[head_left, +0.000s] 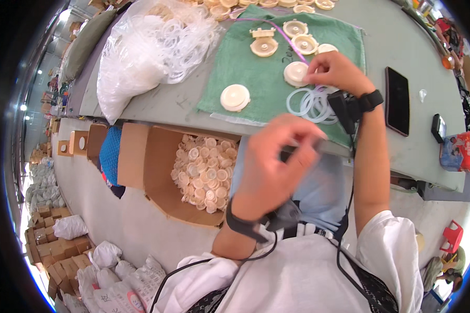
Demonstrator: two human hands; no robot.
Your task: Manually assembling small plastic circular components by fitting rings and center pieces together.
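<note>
On a green cloth (219, 73), my right hand (335, 73) has its fingers curled in a pinch at the rim of a round cream plastic cap (295, 73). Just below that hand lies a bunch of translucent rings (313, 106). My left hand (277, 161) is raised in front of the table edge, smeared by motion. Its thumb and fingers bend toward each other, but whether they hold anything is unclear. Another cream cap (235, 97) sits apart at the cloth's near left. Several cream round parts (304, 44) lie farther back, beside a purple strip (279, 32).
A clear bag of rings (141, 57) stands on the table's left. An open cardboard box (159, 177) below holds many small cream caps (206, 175). A phone (397, 100), a small black case (438, 128) and a red package (462, 151) occupy the right side. Dark cables run along my arms.
</note>
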